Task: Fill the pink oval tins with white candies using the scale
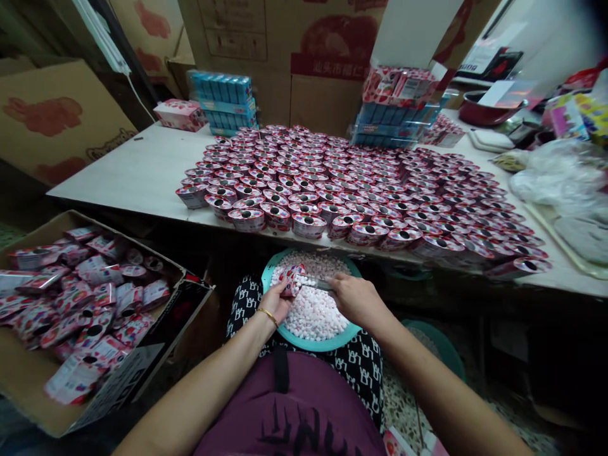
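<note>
A teal bowl (327, 344) full of small white and pink candies rests on my lap. Over it, my left hand (275, 299) is closed around a small red and white printed packet (291, 278). My right hand (357, 299) is closed on a metal scoop (317, 284) whose tip meets the packet's mouth. A gold bangle circles my left wrist.
Several open red and white packets (361, 190) stand in rows on the white table (142, 171) ahead. A cardboard box (28, 373) of flat packets sits at my left. Blue boxes (225, 101), cartons, a red bowl (484, 111) and plastic bags (555, 171) line the back and right.
</note>
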`<state>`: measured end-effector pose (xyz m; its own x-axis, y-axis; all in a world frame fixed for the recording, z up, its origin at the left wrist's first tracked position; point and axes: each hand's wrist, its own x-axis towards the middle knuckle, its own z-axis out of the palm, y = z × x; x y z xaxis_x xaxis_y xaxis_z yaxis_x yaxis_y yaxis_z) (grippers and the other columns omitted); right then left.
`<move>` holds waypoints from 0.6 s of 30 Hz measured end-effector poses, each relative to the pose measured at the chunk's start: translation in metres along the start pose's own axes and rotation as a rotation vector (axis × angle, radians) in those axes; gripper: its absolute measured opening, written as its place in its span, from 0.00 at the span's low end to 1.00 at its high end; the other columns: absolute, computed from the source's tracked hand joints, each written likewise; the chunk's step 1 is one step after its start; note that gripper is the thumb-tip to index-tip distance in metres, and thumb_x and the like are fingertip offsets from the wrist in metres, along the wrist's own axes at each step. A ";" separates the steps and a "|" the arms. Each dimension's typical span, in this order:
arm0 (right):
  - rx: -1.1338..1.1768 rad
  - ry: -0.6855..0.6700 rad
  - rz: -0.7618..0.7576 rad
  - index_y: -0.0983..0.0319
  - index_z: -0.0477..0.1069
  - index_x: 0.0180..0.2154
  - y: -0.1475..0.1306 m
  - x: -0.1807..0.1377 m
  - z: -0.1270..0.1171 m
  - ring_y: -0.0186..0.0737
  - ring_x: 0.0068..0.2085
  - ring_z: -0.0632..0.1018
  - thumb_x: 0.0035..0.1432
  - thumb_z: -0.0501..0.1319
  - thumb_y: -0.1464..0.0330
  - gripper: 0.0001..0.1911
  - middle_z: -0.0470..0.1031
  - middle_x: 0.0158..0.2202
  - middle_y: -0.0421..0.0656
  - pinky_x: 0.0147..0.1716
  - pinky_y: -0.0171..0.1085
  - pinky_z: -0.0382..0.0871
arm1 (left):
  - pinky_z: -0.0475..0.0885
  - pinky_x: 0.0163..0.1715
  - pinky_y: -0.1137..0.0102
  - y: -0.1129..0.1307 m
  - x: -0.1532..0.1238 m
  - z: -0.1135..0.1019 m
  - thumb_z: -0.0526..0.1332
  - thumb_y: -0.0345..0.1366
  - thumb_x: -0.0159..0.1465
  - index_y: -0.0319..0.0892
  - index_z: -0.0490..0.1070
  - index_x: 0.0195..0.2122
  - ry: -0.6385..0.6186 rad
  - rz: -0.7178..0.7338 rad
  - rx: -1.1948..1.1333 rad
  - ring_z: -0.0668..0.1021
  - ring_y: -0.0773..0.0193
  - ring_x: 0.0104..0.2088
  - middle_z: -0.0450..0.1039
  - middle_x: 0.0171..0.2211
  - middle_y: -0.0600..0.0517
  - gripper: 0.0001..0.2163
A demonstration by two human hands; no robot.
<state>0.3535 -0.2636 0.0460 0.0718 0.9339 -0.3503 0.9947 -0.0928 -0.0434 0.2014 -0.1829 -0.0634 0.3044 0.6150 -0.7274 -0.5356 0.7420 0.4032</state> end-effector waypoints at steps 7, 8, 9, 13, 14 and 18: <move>0.032 0.030 0.015 0.56 0.65 0.44 0.007 -0.011 0.000 0.37 0.37 0.72 0.57 0.47 0.65 0.15 0.69 0.39 0.43 0.30 0.32 0.60 | 0.70 0.24 0.75 0.001 -0.002 0.000 0.61 0.26 0.52 0.37 0.69 0.28 0.025 0.008 0.018 0.73 0.71 0.21 0.72 0.24 0.50 0.03; 0.048 0.030 0.026 0.56 0.64 0.46 0.010 -0.014 0.002 0.36 0.38 0.72 0.57 0.47 0.65 0.15 0.69 0.39 0.43 0.31 0.32 0.59 | 0.69 0.24 0.75 0.001 -0.003 -0.001 0.61 0.25 0.51 0.37 0.69 0.28 0.024 0.029 0.030 0.72 0.72 0.20 0.72 0.24 0.51 0.03; 0.065 0.028 0.040 0.55 0.63 0.47 0.013 -0.017 0.006 0.36 0.38 0.72 0.57 0.47 0.65 0.16 0.69 0.40 0.42 0.32 0.32 0.59 | 0.69 0.22 0.76 0.002 -0.004 -0.002 0.62 0.25 0.50 0.37 0.68 0.28 0.020 0.060 0.048 0.72 0.72 0.19 0.72 0.23 0.51 0.04; 0.119 -0.019 0.124 0.55 0.64 0.46 0.027 -0.025 0.028 0.36 0.39 0.72 0.57 0.48 0.65 0.15 0.69 0.39 0.42 0.32 0.32 0.59 | 0.65 0.16 0.77 0.008 -0.006 -0.006 0.64 0.25 0.47 0.38 0.66 0.28 0.024 0.245 0.159 0.68 0.75 0.14 0.69 0.20 0.55 0.08; 0.127 -0.045 0.146 0.56 0.65 0.44 0.029 -0.025 0.034 0.36 0.39 0.72 0.57 0.48 0.65 0.15 0.69 0.39 0.42 0.32 0.32 0.59 | 0.65 0.16 0.77 0.011 -0.006 -0.006 0.64 0.25 0.47 0.38 0.66 0.27 0.026 0.254 0.165 0.68 0.74 0.14 0.69 0.20 0.55 0.08; 0.163 -0.081 0.163 0.56 0.67 0.42 0.034 -0.023 0.054 0.37 0.39 0.72 0.57 0.48 0.65 0.14 0.70 0.38 0.43 0.33 0.32 0.59 | 0.71 0.24 0.74 0.022 -0.011 -0.005 0.60 0.27 0.53 0.36 0.69 0.30 -0.020 0.069 0.067 0.74 0.69 0.22 0.73 0.25 0.48 0.04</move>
<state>0.3817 -0.3066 0.0016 0.2177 0.8719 -0.4387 0.9450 -0.3007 -0.1287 0.1827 -0.1742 -0.0493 0.2846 0.6702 -0.6855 -0.5023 0.7133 0.4888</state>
